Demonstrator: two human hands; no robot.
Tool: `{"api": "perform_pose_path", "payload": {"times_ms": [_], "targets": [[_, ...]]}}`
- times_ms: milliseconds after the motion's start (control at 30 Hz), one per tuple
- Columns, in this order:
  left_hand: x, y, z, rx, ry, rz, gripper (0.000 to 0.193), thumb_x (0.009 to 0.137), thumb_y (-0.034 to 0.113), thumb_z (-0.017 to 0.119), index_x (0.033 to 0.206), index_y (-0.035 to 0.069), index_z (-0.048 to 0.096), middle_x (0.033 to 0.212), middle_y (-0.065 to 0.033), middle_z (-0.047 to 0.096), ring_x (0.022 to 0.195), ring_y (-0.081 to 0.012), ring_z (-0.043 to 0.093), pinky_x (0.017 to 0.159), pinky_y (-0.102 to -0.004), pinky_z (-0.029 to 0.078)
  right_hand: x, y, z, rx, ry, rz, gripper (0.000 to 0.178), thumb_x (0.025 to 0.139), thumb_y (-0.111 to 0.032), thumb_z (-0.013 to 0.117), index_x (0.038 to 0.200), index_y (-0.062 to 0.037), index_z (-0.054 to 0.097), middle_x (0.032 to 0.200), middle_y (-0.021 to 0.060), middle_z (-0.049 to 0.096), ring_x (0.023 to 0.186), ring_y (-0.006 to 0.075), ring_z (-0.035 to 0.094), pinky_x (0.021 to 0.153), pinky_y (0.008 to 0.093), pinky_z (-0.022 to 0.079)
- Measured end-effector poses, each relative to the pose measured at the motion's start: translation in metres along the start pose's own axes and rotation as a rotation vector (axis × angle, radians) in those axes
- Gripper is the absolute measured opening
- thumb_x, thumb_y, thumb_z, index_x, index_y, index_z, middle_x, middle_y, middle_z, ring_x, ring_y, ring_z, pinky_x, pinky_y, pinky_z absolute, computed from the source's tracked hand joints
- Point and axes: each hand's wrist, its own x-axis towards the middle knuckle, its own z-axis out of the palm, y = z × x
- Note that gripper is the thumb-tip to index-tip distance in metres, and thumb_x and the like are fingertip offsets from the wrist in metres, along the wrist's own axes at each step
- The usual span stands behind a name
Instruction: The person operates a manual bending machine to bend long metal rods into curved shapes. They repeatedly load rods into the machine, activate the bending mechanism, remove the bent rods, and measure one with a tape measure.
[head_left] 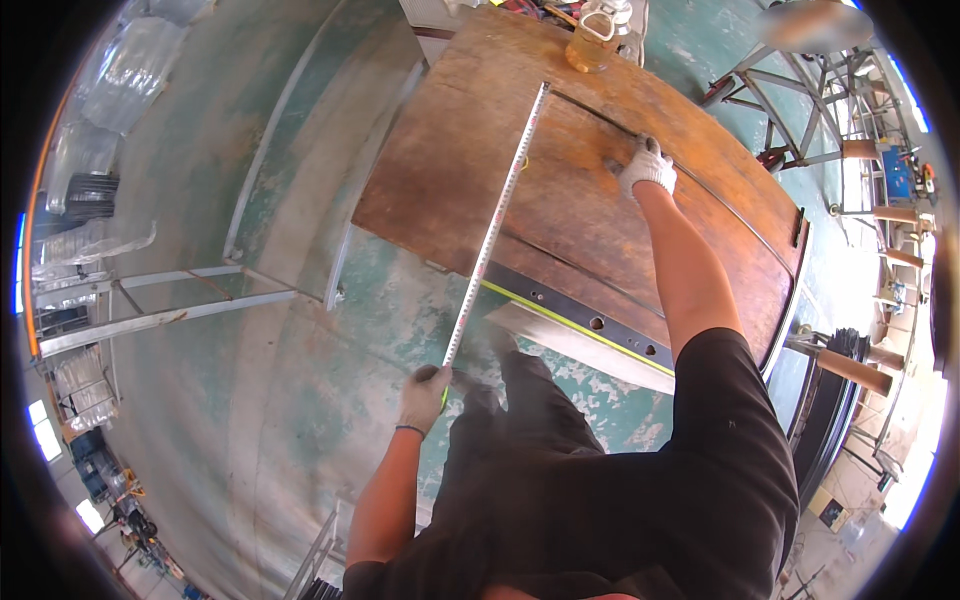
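Note:
My left hand, in a pale work glove, is closed around a tape measure, whose yellow-green case mostly hides behind the fingers. Its white blade runs out taut over the near edge of the brown worktable and reaches the far end of a thin dark metal strip. On that strip, further right, my gloved right hand has its fingers curled down around it. A second thin strip lies nearer to me. Along the table's near edge rests a black straightedge with a yellow-green edge.
A jar of amber liquid stands at the table's far edge, with tools beyond it. Metal racks are on the left. At the right are a metal stand and a rack with cardboard tubes. The floor is worn green.

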Motion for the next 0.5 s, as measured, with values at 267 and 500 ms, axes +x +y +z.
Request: {"api": "perform_pose_path", "payload": {"times_ms": [267, 500], "targets": [[0.027, 0.000, 0.003, 0.044, -0.052, -0.111, 0.048, 0.099, 0.040, 0.072, 0.105, -0.007, 0.074, 0.089, -0.0118, 0.074, 0.085, -0.0182, 0.065, 0.079, -0.0359, 0.052, 0.003, 0.003, 0.006, -0.012, 0.016, -0.003, 0.098, 0.093, -0.064, 0.073, 0.168, -0.0144, 0.034, 0.170, 0.0093, 0.040, 0.146, 0.0405, 0.050, 0.117, 0.0500, 0.046], [0.038, -0.001, -0.002, 0.131, -0.011, -0.142, 0.056, 0.095, 0.046, 0.075, 0.112, -0.007, 0.076, 0.096, -0.0190, 0.078, 0.095, -0.0262, 0.074, 0.086, -0.0385, 0.056, -0.001, 0.001, 0.005, -0.027, 0.028, 0.001, 0.096, 0.092, -0.064, 0.075, 0.167, -0.0156, 0.037, 0.170, 0.0093, 0.041, 0.146, 0.0407, 0.050, 0.118, 0.0499, 0.046]]}}
